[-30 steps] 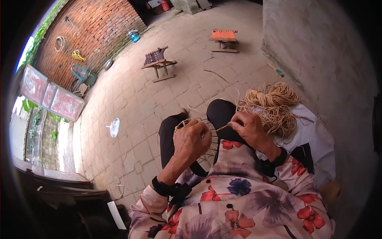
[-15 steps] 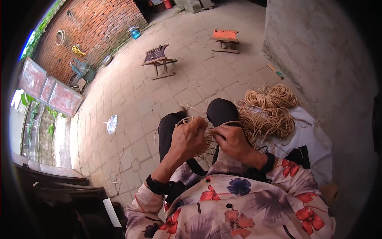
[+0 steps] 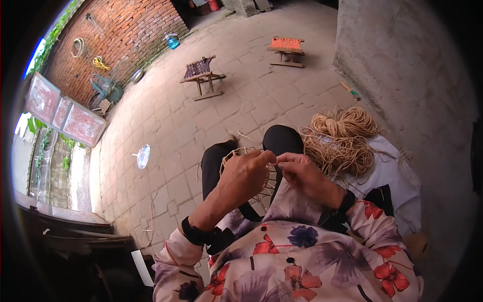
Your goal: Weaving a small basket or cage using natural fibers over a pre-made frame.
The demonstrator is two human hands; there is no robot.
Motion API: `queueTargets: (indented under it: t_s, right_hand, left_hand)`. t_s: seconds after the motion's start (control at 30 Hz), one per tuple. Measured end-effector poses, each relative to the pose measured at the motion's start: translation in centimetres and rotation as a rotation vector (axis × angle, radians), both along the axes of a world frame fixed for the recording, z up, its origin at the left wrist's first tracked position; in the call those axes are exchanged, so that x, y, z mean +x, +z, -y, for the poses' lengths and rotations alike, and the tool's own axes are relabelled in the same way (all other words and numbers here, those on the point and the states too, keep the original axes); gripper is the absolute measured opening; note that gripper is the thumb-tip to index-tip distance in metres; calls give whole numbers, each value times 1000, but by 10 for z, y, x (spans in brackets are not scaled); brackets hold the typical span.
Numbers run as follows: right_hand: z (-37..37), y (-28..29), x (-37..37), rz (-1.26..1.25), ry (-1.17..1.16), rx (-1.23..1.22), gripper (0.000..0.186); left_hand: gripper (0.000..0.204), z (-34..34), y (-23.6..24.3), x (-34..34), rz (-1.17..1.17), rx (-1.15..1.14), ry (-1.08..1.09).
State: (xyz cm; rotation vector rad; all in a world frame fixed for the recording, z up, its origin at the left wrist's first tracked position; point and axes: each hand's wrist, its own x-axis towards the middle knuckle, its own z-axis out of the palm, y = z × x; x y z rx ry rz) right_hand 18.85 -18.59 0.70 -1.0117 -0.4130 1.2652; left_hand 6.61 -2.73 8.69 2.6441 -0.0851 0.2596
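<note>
netting (image 3: 270,186) made of tan cord sits over our lap, between our knees (image 3: 283,138), partly hidden behind our left hand (image 3: 245,176). that hand is curled around the netting near its top edge, with its back facing up. our right hand (image 3: 310,173) is just beside it, thumb and finger drawn in close to the left fingertips; we cannot tell if a bit of string is pinched there. we think the netting is light and bendy, a bit rough, so not slippery, and hard to break. its loops may sag or snag, so the top edge looks like a good place to hold. that edge points away from us, and the mesh runs back toward our tummy. the long way seems to go from knees to lap, but too much is covered to be sure. on our right, a cord pile (image 3: 347,136) lies partly on white cloth (image 3: 397,186).
</note>
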Motion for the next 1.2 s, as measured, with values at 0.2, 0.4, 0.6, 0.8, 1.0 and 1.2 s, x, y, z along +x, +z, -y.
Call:
queueTargets:
  t_s: [0.2,0.4,0.6,0.8,1.0,1.2]
  right_hand:
    - [1,27,4,494,-81,-21,17]
    - [-45,57,-10,859,-119,263,22]
    - [-61,55,-27,581,375,414,37]
    - [-35,56,-27,781,-102,216,20]
    - [-40,52,-33,1284,-219,-10,10]
    - [-56,31,-38,1718,-111,0,13]
  left_hand:
    - [12,2,-1,-36,-131,45,277]
    - [6,13,45,-64,-53,53,130]
    - [23,2,74,-74,233,30,64]
    - [29,-19,30,-68,157,-440,283]
    - [55,-22,-22,-58,21,-240,344]
    - [53,-20,-31,-41,-55,-113,357]
